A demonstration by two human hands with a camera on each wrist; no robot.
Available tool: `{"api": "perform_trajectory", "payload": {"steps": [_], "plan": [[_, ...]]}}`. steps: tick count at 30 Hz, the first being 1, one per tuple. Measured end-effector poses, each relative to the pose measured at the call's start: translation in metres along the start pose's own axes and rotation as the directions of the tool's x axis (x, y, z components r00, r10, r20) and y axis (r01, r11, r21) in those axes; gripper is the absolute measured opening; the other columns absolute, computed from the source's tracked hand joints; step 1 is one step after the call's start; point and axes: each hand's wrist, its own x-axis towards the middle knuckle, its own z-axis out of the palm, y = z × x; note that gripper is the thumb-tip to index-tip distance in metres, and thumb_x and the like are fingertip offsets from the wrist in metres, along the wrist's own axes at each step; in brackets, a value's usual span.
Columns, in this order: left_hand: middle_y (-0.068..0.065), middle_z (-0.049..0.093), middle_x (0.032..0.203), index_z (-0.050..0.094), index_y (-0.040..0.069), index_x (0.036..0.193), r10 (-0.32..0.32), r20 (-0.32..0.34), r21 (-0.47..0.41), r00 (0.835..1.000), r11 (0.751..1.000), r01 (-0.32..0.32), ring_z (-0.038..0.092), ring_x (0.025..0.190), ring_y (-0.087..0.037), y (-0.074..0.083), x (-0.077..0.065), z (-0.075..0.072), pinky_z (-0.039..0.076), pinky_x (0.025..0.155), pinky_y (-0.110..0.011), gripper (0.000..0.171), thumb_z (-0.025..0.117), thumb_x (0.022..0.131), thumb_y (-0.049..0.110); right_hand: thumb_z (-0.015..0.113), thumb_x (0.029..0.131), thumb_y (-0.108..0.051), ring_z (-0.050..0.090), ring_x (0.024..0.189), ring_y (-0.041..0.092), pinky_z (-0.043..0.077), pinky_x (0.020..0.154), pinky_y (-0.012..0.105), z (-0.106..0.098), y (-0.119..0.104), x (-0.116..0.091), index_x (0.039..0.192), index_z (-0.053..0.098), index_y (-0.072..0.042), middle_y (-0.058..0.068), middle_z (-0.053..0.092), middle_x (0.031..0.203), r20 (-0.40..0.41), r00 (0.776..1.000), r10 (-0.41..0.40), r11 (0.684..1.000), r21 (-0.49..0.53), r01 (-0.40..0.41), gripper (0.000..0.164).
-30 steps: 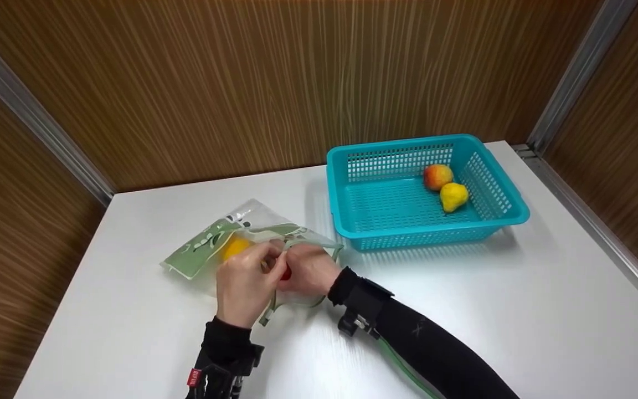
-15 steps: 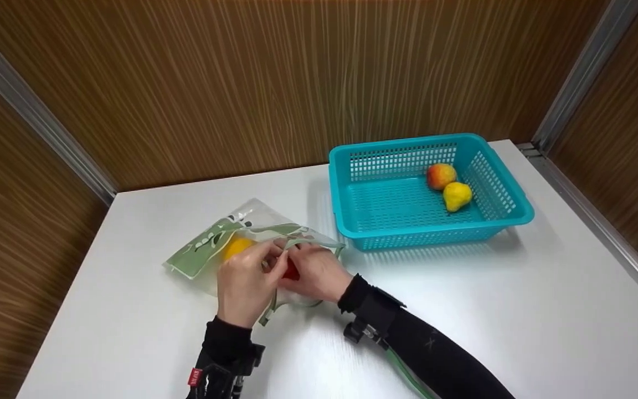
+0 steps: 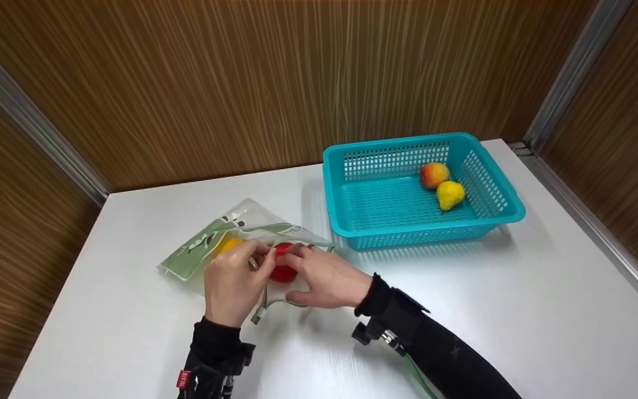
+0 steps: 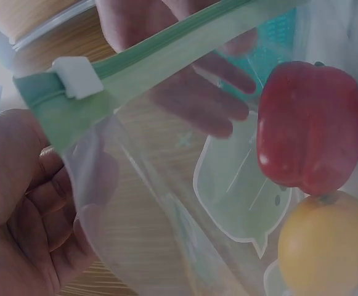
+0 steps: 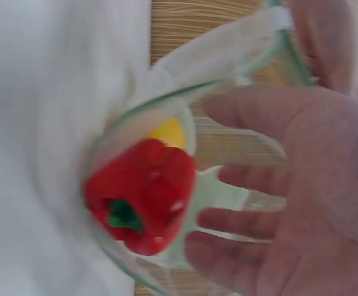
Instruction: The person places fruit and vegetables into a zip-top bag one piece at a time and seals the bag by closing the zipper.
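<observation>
A clear and green slider zip bag (image 3: 189, 256) lies on the white table, its mouth towards me and parted. My left hand (image 3: 235, 288) pinches the upper rim of that mouth. Just inside the opening sits a red bell pepper (image 3: 284, 270), its green stem (image 5: 126, 214) facing out in the right wrist view. Deeper in the bag, a round yellow fruit (image 4: 326, 246) touches the pepper; its kind is unclear. My right hand (image 3: 330, 278) is at the mouth with fingers spread and straight, apart from the pepper in the right wrist view. The bag's white slider (image 4: 79, 77) shows near my left fingers.
A turquoise plastic basket (image 3: 430, 230) stands at the back right, holding a red-yellow peach-like fruit (image 3: 435, 175) and a yellow pear (image 3: 450, 195). Brown wood-grain panels (image 3: 230, 94) wall the table (image 3: 435, 288) at the back and sides.
My right hand has let go of the red bell pepper and drawn back to the right, its fingers opening. The pepper now shows more plainly in the bag's mouth. My left hand keeps its pinch.
</observation>
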Motion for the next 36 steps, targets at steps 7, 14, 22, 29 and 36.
{"api": "perform_trajectory", "payload": {"steps": [7,14,22,29,36], "plan": [[-0.006,0.07,0.069,0.07,0.012,0.078,-0.013,0.014,0.002,1.0,1.0,0.013,0.063,0.061,-0.019,-0.002,0.0,-0.001,0.043,0.054,-0.026,0.005,0.07,0.081,0.016,0.063,0.087,-0.042,0.06,0.102,0.011,0.053,0.085,0.027,-0.027,0.003,-0.021,0.126,0.058,-0.02,-0.003,0.062,0.118,0.015,0.998,-0.065,0.997,0.044,0.064,0.046],[-0.001,0.069,0.068,0.071,0.012,0.078,-0.019,0.005,0.02,1.0,1.0,0.019,0.061,0.06,-0.017,-0.003,0.0,-0.002,0.043,0.054,-0.025,0.004,0.071,0.081,0.015,0.063,0.088,-0.039,0.06,0.103,0.009,0.053,0.085,0.027,-0.038,0.011,-0.032,0.124,0.059,-0.023,-0.006,0.064,0.117,-0.06,0.997,-0.047,0.994,0.1,0.053,0.04],[-0.001,0.068,0.067,0.071,0.012,0.078,-0.024,0.01,0.016,1.0,1.0,0.024,0.062,0.06,-0.02,-0.002,0.0,-0.001,0.043,0.054,-0.025,0.004,0.071,0.081,0.015,0.064,0.087,-0.039,0.059,0.107,0.009,0.053,0.087,0.026,-0.042,0.015,-0.036,0.128,0.056,-0.024,-0.006,0.062,0.122,-0.065,0.998,-0.016,0.993,0.116,0.024,0.044],[0.001,0.068,0.067,0.07,0.013,0.077,-0.02,0.001,0.005,1.0,1.0,0.02,0.062,0.06,-0.017,0.001,0.002,-0.001,0.043,0.054,-0.024,0.004,0.071,0.08,0.015,0.064,0.087,-0.039,0.058,0.109,0.01,0.054,0.089,0.028,-0.046,0.02,-0.04,0.13,0.054,-0.023,-0.005,0.061,0.124,-0.123,0.992,-0.001,0.993,0.12,0.016,0.047],[0.0,0.068,0.066,0.07,0.013,0.076,-0.019,-0.002,0.012,1.0,1.0,0.019,0.062,0.06,-0.018,0.001,0.001,-0.003,0.042,0.054,-0.025,0.004,0.071,0.08,0.015,0.066,0.086,-0.037,0.059,0.111,0.017,0.054,0.091,0.034,-0.047,0.033,-0.05,0.129,0.054,-0.022,0.0,0.061,0.124,-0.194,0.98,0.035,0.99,0.141,-0.007,0.047]]}}
